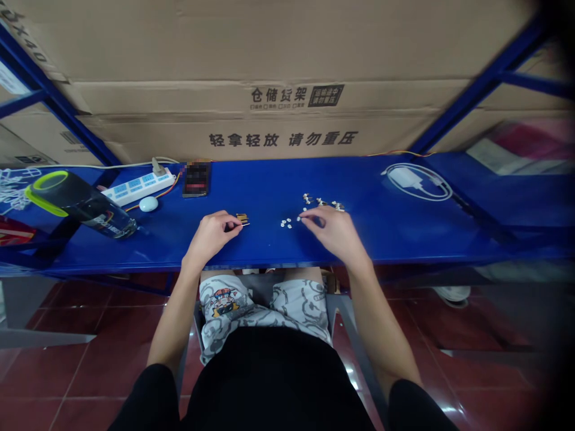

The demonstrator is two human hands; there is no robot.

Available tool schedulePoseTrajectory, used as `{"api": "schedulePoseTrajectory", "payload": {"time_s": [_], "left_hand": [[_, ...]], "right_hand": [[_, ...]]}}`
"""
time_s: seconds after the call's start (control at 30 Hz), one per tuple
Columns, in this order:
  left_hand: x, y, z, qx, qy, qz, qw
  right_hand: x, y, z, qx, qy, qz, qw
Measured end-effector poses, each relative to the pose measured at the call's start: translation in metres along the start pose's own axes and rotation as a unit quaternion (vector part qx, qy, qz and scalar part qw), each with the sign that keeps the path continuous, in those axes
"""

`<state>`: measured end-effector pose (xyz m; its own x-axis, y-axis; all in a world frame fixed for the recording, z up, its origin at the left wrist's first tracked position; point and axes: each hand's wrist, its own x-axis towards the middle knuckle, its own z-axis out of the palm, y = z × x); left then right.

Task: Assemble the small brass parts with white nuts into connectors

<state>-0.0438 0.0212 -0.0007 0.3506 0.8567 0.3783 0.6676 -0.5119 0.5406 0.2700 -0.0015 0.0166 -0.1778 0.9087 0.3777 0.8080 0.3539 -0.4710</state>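
Observation:
My left hand (214,234) is closed in a pinch on a thin, light-coloured pin (245,224) whose tip sticks out to the right. Just beyond its fingertips lie several small brass-coloured pins (241,216) on the blue tabletop. My right hand (331,230) pinches a small white bead-like piece (299,219) at the table surface. Left of those fingers sit several loose white bead-like pieces (284,223). Behind my right hand are small clusters of white pieces with thin pins (320,202), partly hidden by the hand; their exact kind is too small to tell.
On the left stand a tilted dark bottle (96,209) with a lime loop, a white power strip (141,187), a white round object (148,204) and a dark box (196,179). A charger with coiled cable (406,178) lies right. Cardboard (287,48) backs the blue table (251,185).

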Motion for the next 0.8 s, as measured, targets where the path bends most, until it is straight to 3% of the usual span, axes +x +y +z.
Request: {"api": "schedulePoseTrajectory", "payload": {"time_s": [0.23, 0.33, 0.47, 0.63, 0.8], "left_hand": [[0.002, -0.001, 0.002, -0.002, 0.019, -0.009, 1.000], [0.002, -0.001, 0.002, -0.006, 0.018, -0.009, 1.000], [0.002, -0.002, 0.003, -0.019, 0.014, -0.012, 1.000], [0.002, -0.001, 0.003, -0.023, 0.013, -0.012, 1.000], [0.002, -0.003, 0.004, -0.016, 0.019, -0.005, 1.000]], "right_hand": [[-0.007, 0.037, -0.037, -0.056, 0.004, 0.101, 0.993], [-0.011, 0.046, -0.043, -0.082, -0.001, 0.105, 0.991], [-0.010, 0.041, -0.037, -0.084, -0.023, 0.051, 0.995], [-0.007, 0.024, -0.019, -0.172, -0.020, 0.054, 0.983], [-0.007, 0.012, -0.007, -0.154, -0.045, 0.017, 0.987]]}}
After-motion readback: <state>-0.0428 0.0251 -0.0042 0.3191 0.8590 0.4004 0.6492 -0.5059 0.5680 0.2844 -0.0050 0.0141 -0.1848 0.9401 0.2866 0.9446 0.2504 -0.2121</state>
